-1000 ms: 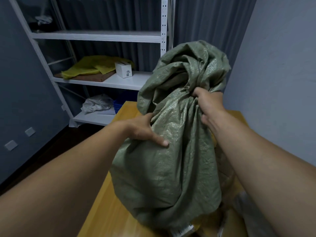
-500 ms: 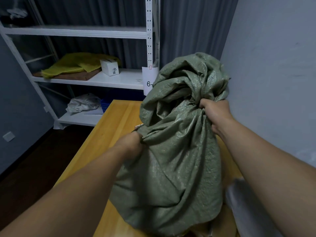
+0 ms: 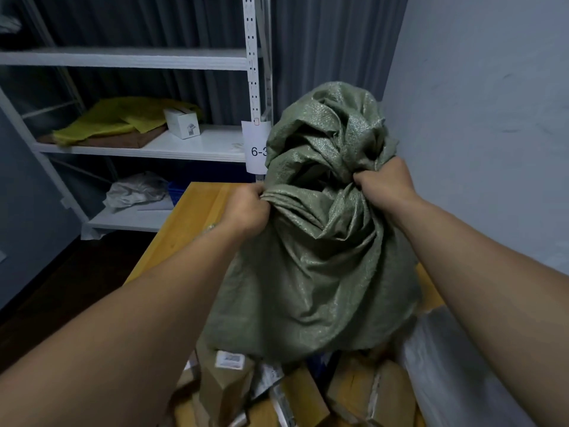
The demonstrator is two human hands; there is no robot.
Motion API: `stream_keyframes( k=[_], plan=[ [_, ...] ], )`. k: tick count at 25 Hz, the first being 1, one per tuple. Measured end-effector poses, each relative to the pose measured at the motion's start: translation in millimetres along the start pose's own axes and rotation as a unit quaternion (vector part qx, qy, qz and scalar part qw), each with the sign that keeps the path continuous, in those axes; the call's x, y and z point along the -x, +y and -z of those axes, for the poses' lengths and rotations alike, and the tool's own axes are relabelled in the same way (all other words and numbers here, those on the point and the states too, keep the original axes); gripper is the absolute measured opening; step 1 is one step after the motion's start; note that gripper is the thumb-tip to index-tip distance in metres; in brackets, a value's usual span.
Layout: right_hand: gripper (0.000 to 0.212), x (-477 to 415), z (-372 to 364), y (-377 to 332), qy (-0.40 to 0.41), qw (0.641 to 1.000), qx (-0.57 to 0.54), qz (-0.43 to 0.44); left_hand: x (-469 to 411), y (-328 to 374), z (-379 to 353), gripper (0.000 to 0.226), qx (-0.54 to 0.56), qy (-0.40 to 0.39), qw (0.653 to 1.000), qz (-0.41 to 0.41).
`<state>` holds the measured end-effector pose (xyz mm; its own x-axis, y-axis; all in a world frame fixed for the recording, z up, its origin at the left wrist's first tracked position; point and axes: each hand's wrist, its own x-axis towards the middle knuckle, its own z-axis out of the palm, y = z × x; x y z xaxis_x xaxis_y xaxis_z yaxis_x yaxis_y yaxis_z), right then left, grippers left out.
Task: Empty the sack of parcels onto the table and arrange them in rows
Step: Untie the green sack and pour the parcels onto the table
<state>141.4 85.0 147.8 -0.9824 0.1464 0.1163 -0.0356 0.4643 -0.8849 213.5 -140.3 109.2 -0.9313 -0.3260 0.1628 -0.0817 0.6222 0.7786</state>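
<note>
Sack [image 3: 311, 282] bunched in left hand [image 3: 246, 208] and right hand [image 3: 383, 183], both arms outstretched.

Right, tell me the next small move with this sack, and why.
Probably lift the green woven sack higher and shake it. The left hand and right hand grip its bunched fabric, parcels lie heaped under its lower edge on the wooden table, and its body looks bulky, so more may be inside.

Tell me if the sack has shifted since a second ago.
Yes. The sack has shifted right of the white shelf post: the 6-3 label it hid now shows beside it.
</note>
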Motion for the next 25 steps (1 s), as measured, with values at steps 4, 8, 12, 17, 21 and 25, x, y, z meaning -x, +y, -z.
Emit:
stream_keyframes(
  k=[4, 8, 12, 17, 21, 25],
  plan=[
    [0.042, 5, -5, 19, -0.002, 1.000, 0.016, -0.008, 14, -23, 5, 0.013, -0.015, -0.069, 0.996, 0.049],
    [0.051, 3, -16, 18, 0.003, 1.000, 0.010, -0.019, 11, -29, 21, 0.015, -0.025, -0.090, 0.993, 0.067],
    [0.050, 7, -24, 0, 0.008, 1.000, -0.010, -0.008, 9, -31, 35, 0.009, -0.097, -0.111, 0.988, 0.046],
    [0.037, 2, -9, -63, 0.051, 0.989, -0.137, 0.036, 3, -22, 56, 0.009, -0.029, 0.050, 0.998, 0.017],
    [0.026, 1, -3, -110, 0.068, 0.983, -0.142, 0.092, -1, -21, 68, 0.043, 0.054, -0.105, 0.993, 0.010],
    [0.035, 6, -3, -148, 0.052, 0.981, -0.116, 0.144, 1, -33, 72, 0.083, 0.042, -0.171, 0.984, 0.000]
  ],
)
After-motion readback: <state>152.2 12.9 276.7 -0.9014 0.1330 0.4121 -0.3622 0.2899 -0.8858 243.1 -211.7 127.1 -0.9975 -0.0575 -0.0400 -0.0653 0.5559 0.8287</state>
